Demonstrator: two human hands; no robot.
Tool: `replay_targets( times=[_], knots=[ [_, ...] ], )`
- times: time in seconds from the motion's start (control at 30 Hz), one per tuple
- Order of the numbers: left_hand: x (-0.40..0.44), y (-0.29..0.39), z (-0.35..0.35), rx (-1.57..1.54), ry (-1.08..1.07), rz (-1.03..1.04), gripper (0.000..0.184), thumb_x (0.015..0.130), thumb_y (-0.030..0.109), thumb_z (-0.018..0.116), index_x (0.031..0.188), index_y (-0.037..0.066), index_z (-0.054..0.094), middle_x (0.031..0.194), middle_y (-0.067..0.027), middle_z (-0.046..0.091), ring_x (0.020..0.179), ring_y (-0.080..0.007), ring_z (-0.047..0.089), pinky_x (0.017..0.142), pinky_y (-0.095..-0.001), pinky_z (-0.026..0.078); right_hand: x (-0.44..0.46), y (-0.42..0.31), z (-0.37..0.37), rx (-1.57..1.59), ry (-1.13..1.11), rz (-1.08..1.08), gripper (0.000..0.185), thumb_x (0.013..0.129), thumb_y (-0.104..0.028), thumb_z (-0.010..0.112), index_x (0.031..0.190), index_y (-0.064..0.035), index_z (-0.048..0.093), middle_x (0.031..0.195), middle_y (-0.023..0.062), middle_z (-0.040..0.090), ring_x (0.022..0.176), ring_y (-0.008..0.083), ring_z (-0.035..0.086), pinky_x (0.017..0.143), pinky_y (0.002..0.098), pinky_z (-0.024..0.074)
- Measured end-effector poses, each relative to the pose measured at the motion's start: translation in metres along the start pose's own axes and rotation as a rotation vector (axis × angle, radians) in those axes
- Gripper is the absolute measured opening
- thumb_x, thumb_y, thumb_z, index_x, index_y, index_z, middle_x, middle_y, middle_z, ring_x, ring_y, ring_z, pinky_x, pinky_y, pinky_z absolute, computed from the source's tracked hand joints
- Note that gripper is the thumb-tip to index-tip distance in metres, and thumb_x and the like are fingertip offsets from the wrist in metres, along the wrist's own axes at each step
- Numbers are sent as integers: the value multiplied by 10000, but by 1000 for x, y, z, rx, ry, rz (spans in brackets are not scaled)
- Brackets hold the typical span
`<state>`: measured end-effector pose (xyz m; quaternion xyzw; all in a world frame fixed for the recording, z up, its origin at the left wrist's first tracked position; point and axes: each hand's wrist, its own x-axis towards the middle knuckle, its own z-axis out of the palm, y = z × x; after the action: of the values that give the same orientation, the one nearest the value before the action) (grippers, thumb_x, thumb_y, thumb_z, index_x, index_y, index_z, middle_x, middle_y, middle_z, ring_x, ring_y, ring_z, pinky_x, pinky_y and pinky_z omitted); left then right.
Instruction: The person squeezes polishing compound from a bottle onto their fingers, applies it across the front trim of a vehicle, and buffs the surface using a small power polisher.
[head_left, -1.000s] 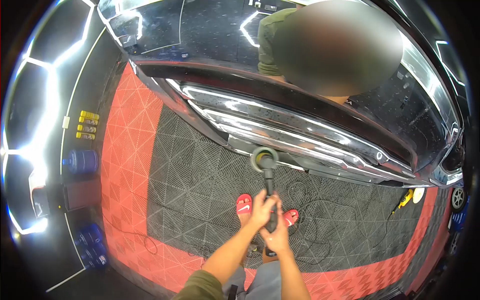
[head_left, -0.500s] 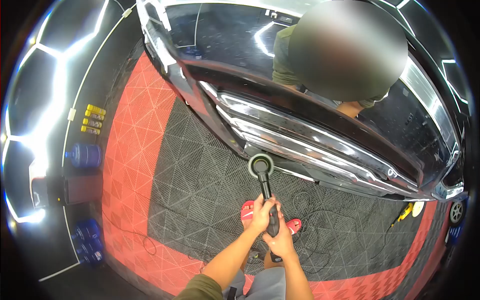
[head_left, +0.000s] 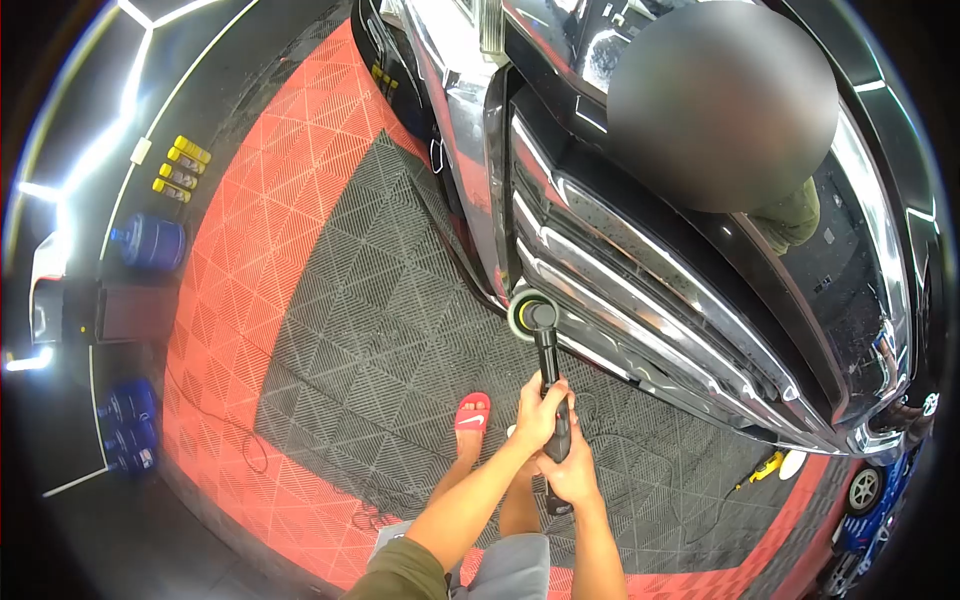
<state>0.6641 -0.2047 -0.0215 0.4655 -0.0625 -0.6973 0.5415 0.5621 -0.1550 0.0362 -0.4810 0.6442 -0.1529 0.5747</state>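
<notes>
Both hands hold a black polisher point(head_left: 546, 352) with a long neck and a round, pale-edged pad point(head_left: 519, 314) at its far end. My left hand point(head_left: 541, 412) is closed around the upper grip. Lower down, my right hand point(head_left: 572, 466) wraps the rear of the handle. The pad is beside the lower front corner of a glossy black car point(head_left: 560, 130), near its chrome grille bars point(head_left: 640, 300); I cannot tell whether they touch.
Black floor tiles point(head_left: 350, 330) have a red border point(head_left: 240, 270). Yellow-capped cans point(head_left: 180, 170) and blue water jugs point(head_left: 155, 243) stand at left. A yellow polisher point(head_left: 767, 466) with a cord lies at right, near a blue wheeled thing point(head_left: 880, 500). A blurred patch covers part of the car.
My view has turned and shifted, so the car's front corner shows more. One red-sandalled foot has stepped left, apart from the other. Both hands keep their hold on the polisher.
</notes>
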Motion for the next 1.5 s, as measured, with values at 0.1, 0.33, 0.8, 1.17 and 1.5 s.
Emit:
replay_targets(
  times=[0.1,0.33,0.8,1.17,1.5],
  knots=[
    [-13,-13,-6,1,-8,-29,126,986,159,582,986,45,528,713,-66,603,525,-154,595,499,-303,512,-13,7,5,27,31,-60,802,712,-113,761,1428,29,428,1152,162,670,1051,253,685,906,343,524],
    [-12,-6,-27,24,37,-66,137,979,163,580,997,46,510,729,-83,612,536,-176,609,513,-305,521,-10,18,22,114,3,-31,794,742,-127,750,1440,38,411,1294,241,604,1204,354,619,995,411,495],
    [-16,-3,-29,158,-37,-108,147,953,138,600,1010,65,485,785,-101,594,604,-232,612,632,-414,585,-22,21,28,67,56,-8,900,780,-171,761,1542,-19,309,1392,257,547,1291,351,569,1067,398,450],
    [-22,-27,1,359,-128,-173,154,916,67,589,1025,43,483,740,-109,601,576,-217,614,569,-362,562,-44,44,17,292,224,-2,902,745,-152,754,1527,-22,323,1354,268,585,1226,390,613,1000,410,507],
    [-20,-15,6,375,-172,-261,157,944,99,602,1040,48,489,748,-115,614,568,-216,610,552,-344,544,-43,40,33,336,331,21,885,720,-144,747,1500,-4,353,1188,315,637,1085,407,676,956,453,528]
  ],
)
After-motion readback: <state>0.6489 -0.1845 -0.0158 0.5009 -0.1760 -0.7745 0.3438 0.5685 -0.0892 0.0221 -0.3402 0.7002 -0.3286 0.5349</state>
